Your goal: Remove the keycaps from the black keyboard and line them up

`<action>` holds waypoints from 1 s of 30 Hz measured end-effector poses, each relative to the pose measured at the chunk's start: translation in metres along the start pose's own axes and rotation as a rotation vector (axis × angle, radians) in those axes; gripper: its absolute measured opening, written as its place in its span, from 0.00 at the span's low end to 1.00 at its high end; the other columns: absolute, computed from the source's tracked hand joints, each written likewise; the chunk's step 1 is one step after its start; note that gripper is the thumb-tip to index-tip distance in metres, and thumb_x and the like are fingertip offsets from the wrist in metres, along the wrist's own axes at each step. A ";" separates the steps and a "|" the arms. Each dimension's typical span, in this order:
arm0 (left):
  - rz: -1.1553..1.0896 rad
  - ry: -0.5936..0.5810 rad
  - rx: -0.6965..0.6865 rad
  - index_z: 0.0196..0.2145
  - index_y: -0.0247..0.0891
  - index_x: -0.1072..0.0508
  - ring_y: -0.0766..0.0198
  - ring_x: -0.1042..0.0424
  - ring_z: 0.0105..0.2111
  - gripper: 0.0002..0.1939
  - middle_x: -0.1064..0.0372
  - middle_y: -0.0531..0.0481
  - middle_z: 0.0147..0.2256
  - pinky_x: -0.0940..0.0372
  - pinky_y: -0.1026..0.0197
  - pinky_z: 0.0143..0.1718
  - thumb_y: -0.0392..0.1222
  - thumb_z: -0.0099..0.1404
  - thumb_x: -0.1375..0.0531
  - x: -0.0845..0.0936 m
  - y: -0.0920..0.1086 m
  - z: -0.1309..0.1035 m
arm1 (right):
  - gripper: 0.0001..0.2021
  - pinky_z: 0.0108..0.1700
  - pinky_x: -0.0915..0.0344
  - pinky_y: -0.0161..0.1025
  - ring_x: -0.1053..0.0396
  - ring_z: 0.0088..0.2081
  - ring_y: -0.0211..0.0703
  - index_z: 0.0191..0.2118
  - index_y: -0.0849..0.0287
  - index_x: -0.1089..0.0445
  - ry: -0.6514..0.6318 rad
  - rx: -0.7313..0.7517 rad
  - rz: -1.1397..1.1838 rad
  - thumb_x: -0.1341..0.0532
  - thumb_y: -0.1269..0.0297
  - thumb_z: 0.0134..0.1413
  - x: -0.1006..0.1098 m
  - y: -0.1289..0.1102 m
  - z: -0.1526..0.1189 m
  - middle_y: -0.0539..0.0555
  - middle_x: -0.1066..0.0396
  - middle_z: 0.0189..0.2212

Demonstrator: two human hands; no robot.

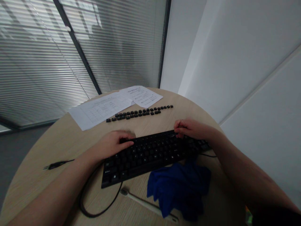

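A black keyboard (145, 153) lies at a slant on the round wooden table. My left hand (115, 142) rests on its upper left edge, thumb and fingers apart, with nothing held. Over the upper right part of the keyboard is my right hand (188, 128), its fingers curled together; what they hold, if anything, is too dark and small to make out. Loose black keycaps (140, 112) stand in two rows beyond the keyboard. Close to its front edge lie a crumpled blue cloth (180, 188) and a toothbrush (143, 202), partly under the cloth.
Printed papers (101, 110) lie at the far side of the table (54, 138). A black cable (88, 213) loops in front of the keyboard, and a USB plug (53, 165) lies at the left. Blinds and a white wall stand behind.
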State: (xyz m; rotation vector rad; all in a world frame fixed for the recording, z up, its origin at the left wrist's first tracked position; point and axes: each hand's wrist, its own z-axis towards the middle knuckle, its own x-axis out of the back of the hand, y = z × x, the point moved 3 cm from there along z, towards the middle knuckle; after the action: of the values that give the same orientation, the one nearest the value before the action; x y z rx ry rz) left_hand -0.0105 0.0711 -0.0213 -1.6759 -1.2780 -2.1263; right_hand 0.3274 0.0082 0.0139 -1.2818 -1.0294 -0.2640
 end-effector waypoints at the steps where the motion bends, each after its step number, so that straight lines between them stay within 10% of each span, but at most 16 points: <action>1: -0.003 0.002 -0.001 0.44 0.42 0.18 0.55 0.21 0.41 0.17 0.19 0.48 0.40 0.30 0.53 0.47 0.53 0.70 0.42 0.000 0.000 0.000 | 0.11 0.39 0.33 0.40 0.25 0.32 0.43 0.38 0.57 0.30 -0.010 -0.001 0.002 0.43 0.58 0.69 0.000 0.000 0.000 0.53 0.21 0.31; 17: 0.014 -0.005 0.022 0.45 0.42 0.18 0.53 0.20 0.43 0.17 0.18 0.47 0.43 0.31 0.53 0.49 0.53 0.69 0.41 -0.002 -0.003 0.000 | 0.13 0.37 0.38 0.40 0.31 0.30 0.43 0.37 0.56 0.30 0.045 0.021 -0.144 0.46 0.59 0.71 -0.009 -0.014 -0.001 0.51 0.28 0.27; 25: -0.019 -0.022 0.004 0.41 0.42 0.19 0.55 0.21 0.42 0.15 0.18 0.49 0.41 0.32 0.55 0.48 0.51 0.69 0.41 -0.003 -0.001 0.002 | 0.17 0.27 0.43 0.40 0.38 0.22 0.42 0.29 0.53 0.38 0.599 -0.077 0.016 0.51 0.57 0.72 -0.051 0.017 -0.020 0.49 0.37 0.19; 30: -0.021 -0.016 0.002 0.41 0.41 0.19 0.55 0.22 0.41 0.15 0.19 0.49 0.40 0.32 0.55 0.46 0.51 0.69 0.41 -0.003 -0.001 0.001 | 0.17 0.25 0.43 0.39 0.38 0.20 0.42 0.29 0.53 0.36 0.696 -0.088 0.038 0.49 0.55 0.71 -0.063 0.034 -0.025 0.48 0.36 0.18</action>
State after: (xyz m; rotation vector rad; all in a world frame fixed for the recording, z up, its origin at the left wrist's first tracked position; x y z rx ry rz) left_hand -0.0087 0.0713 -0.0242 -1.6899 -1.3073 -2.1262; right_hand 0.3269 -0.0255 -0.0542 -1.1564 -0.4005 -0.6765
